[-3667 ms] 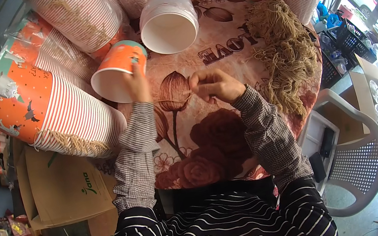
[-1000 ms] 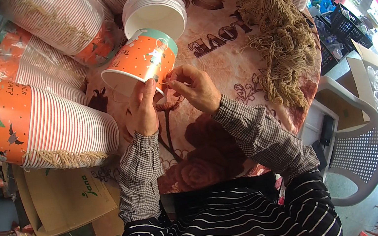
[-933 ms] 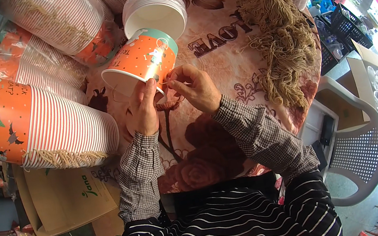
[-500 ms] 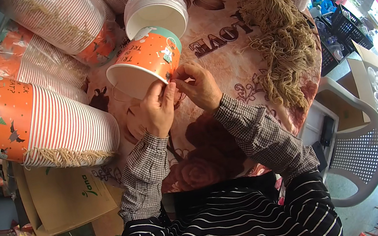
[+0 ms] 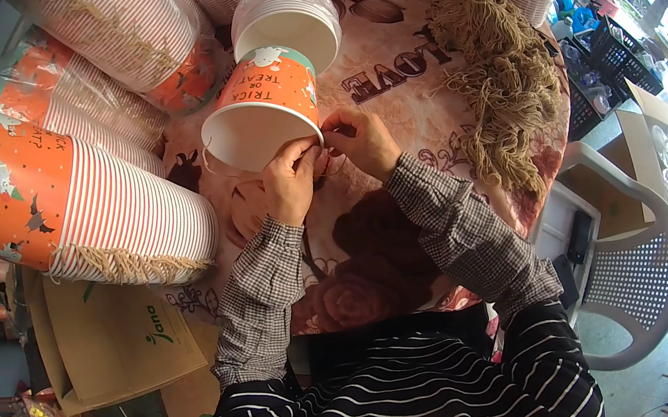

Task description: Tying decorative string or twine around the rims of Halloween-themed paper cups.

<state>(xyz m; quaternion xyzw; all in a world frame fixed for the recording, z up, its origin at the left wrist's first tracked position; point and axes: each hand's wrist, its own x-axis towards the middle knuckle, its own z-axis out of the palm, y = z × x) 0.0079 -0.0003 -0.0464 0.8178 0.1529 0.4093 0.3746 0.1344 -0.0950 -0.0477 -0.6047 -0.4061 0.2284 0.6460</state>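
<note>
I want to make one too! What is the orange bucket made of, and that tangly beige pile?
The orange bucket looks like matte paperboard: thin rolled rim, white inside. The beige pile looks like twine or jute, in loose fuzzy strands.

Bright daylight from the right, dark bent fisheye rim, centre sharp.

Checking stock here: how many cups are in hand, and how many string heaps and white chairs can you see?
Held cup: 1
String heap: 1
White chair: 1
Total: 3
</note>
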